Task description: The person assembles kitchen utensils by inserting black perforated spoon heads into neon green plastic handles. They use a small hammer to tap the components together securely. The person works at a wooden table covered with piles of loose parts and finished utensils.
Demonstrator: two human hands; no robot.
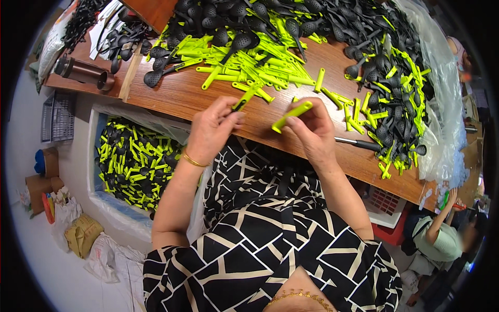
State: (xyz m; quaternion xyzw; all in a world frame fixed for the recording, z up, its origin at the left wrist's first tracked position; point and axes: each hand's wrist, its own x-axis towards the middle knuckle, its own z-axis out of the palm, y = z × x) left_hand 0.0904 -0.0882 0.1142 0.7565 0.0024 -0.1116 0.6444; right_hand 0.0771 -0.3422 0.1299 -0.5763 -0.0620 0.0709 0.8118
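Over the near edge of the table, my left hand is closed on a black utensil with a lime-green handle piece at its upper end. Its lower end is hidden by my fingers. My right hand pinches a loose lime-green handle sleeve between thumb and fingers, apart from the left hand's piece. Just beyond both hands lies a heap of lime-green handle sleeves. Black slotted spoons and ladles lie on and behind it, some with green handles fitted.
A tool with a metal shaft and black grip lies to the right of my right hand. More utensils with green handles crowd the table's right side. Below left stands a lined bin of finished-looking pieces. A brown flask lies far left.
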